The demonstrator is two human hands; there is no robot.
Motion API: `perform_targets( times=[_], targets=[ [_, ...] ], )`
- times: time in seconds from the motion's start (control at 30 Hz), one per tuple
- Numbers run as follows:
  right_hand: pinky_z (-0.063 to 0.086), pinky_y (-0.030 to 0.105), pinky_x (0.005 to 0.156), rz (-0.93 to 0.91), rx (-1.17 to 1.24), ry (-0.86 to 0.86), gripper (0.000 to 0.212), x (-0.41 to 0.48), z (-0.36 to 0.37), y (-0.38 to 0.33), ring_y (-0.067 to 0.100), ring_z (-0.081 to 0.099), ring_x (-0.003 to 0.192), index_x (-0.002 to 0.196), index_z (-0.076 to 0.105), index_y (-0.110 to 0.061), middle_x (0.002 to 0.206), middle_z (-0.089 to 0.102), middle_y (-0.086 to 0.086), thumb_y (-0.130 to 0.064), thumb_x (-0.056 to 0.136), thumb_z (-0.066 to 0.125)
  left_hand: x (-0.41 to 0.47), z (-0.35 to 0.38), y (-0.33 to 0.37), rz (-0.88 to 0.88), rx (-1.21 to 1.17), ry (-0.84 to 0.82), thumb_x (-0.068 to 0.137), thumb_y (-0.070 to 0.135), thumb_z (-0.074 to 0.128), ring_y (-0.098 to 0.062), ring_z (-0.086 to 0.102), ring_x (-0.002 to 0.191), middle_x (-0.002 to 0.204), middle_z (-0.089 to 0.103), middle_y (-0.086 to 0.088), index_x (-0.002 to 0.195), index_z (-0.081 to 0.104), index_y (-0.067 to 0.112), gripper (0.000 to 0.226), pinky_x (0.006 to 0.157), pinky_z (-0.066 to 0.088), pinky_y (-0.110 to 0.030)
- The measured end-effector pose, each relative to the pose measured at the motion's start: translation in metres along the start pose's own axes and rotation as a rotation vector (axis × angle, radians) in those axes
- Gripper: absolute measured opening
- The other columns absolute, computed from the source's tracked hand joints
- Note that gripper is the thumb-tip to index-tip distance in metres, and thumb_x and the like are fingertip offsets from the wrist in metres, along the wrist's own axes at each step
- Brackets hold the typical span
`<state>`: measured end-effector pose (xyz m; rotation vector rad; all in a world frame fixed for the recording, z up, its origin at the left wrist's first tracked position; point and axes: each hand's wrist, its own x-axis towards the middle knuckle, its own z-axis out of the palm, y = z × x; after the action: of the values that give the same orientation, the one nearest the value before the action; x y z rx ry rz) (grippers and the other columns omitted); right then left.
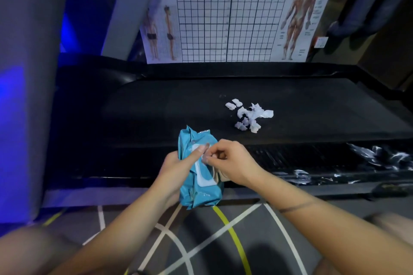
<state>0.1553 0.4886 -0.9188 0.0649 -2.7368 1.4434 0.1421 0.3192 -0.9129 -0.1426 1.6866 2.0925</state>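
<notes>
I hold the pack (201, 195) in my left hand (176, 167), at the treadmill's (178, 105) near edge. My right hand (232, 161) pinches its flap (202, 177). No wipe is out yet, and the scraps (250, 116) await clearing.

The pack (196, 187) in your left hand (176, 167) is soft teal plastic film, crinkled and faintly shiny. The white flap (202, 177) that your right hand (232, 163) pinches looks smoother and glossier. The scraps (250, 116) ahead of you are thin white paper or tissue, crumpled and matt, with ragged edges. They lie on the treadmill belt (178, 105), which is black, matt and finely grained, edged by a ribbed black plastic strip (290, 156). The floor (201, 241) looks like dull grey rubber with flat painted lines. The poster (223, 18) on the wall is smooth paper.
</notes>
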Motion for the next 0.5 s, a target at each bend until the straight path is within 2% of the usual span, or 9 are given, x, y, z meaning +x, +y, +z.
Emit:
perform_targets(
  times=[0.1,0.17,0.23,0.3,0.4,0.43,0.5],
  targets=[
    [0.041,0.011,0.064,0.050,0.004,-0.176,0.010,-0.001,-0.003,0.000,-0.007,0.055,0.063,0.083,0.071,-0.020,0.076,0.064,-0.016,-0.020,0.093,0.070,0.001,-0.001,-0.005,-0.027,0.060,0.032,0.102,0.028,0.069,-0.034,0.079,0.097,0.104,0.081,-0.017,0.118,0.076,0.007,0.027,0.086,0.065,-0.046],
    [0.044,0.014,0.061,0.071,0.031,-0.247,0.011,-0.001,-0.008,0.001,-0.005,0.055,0.061,0.085,0.068,-0.023,0.070,0.065,-0.019,-0.026,0.096,0.068,0.004,-0.001,-0.007,-0.029,0.066,0.078,0.104,0.029,0.067,-0.033,0.080,0.094,0.101,0.081,-0.016,0.115,0.077,0.009,0.025,0.084,0.065,-0.047],
    [0.052,0.025,0.065,0.101,0.049,-0.307,0.011,-0.001,-0.014,0.002,0.005,0.059,0.066,0.090,0.066,-0.022,0.076,0.068,-0.009,-0.029,0.098,0.064,0.012,-0.006,-0.010,-0.025,0.045,0.147,0.105,0.029,0.067,-0.034,0.080,0.092,0.100,0.081,-0.015,0.113,0.077,0.011,0.022,0.084,0.065,-0.050],
    [0.054,0.029,0.071,0.129,0.114,-0.359,0.012,-0.001,-0.020,0.000,0.012,0.063,0.074,0.097,0.064,-0.015,0.086,0.070,0.001,-0.025,0.102,0.058,0.024,-0.013,-0.014,0.007,0.107,0.256,0.105,0.028,0.068,-0.033,0.080,0.091,0.100,0.082,-0.012,0.112,0.078,0.013,0.019,0.085,0.065,-0.050],
    [0.055,0.042,0.093,0.132,0.409,-0.237,0.012,0.003,-0.030,-0.005,0.021,0.065,0.093,0.097,0.059,-0.009,0.096,0.066,0.008,-0.013,0.106,0.050,0.040,-0.026,-0.022,0.057,0.331,0.385,0.103,0.035,0.070,-0.030,0.078,0.091,0.100,0.080,-0.007,0.106,0.075,0.019,0.017,0.090,0.063,-0.056],
    [0.054,0.047,0.097,0.160,0.538,-0.175,0.013,0.005,-0.034,-0.005,0.027,0.066,0.099,0.099,0.056,-0.007,0.100,0.066,0.013,-0.011,0.107,0.047,0.043,-0.029,-0.024,0.054,0.323,0.402,0.103,0.034,0.070,-0.030,0.077,0.091,0.100,0.079,-0.007,0.104,0.074,0.019,0.016,0.090,0.063,-0.056],
    [0.055,0.051,0.097,0.232,0.722,-0.066,0.015,0.010,-0.039,-0.006,0.036,0.070,0.106,0.102,0.052,-0.004,0.109,0.067,0.024,-0.013,0.109,0.042,0.048,-0.031,-0.024,0.036,0.248,0.421,0.104,0.031,0.069,-0.031,0.078,0.092,0.101,0.079,-0.009,0.099,0.072,0.020,0.013,0.091,0.063,-0.055]
  ],
)
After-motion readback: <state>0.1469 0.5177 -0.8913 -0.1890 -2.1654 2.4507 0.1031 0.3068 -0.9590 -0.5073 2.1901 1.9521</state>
